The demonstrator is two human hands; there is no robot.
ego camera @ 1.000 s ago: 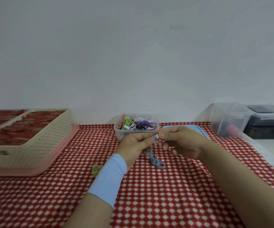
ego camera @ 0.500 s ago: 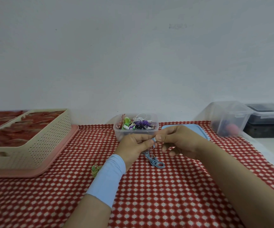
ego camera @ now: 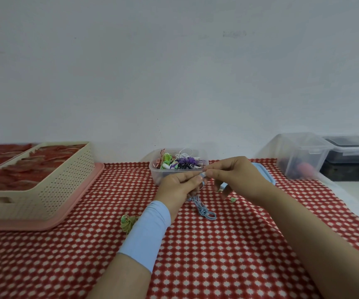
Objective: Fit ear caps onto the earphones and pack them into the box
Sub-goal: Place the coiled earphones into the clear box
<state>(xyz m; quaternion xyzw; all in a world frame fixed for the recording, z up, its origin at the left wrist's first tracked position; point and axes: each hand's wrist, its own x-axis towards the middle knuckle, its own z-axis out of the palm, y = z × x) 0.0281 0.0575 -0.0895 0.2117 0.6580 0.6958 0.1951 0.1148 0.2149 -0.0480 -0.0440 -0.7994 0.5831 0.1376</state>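
Pinching a pale blue earphone [ego camera: 203,174] between both sets of fingertips, a person works at a table spread with a red-and-white checked cloth [ego camera: 217,255]. The left hand [ego camera: 178,186], its wrist in a light blue sleeve [ego camera: 146,231], is closed around the earphone, thumb and forefinger gripping it just short of the tip; the right hand [ego camera: 239,178] meets it from the other side, thumb and forefinger clamped on the same small white-blue tip, apparently seating an ear cap, though the piece is too small to be sure. Below the left fingers the earphone's bundled blue cord [ego camera: 205,210] hangs down and its coil rests on the cloth. Just beyond the fingertips stands a clear tub [ego camera: 155,169] heaped with coloured earphones. Under the right hand's curled fingers lies a small green ear cap [ego camera: 233,199], and behind that hand a blue lid [ego camera: 264,171] shows partly. Near the left wrist sits a greenish coiled earphone [ego camera: 129,221]. Far off to the left fingers' side are a cream basket [ego camera: 44,190] on a pink tray [ego camera: 83,201]; far to the right, clear storage boxes [ego camera: 299,156]. The risk now seems to be a slip: too hard a push could make the cap fold, or pop off the tip and roll away across the patterned cloth, where it would be hard to spot.
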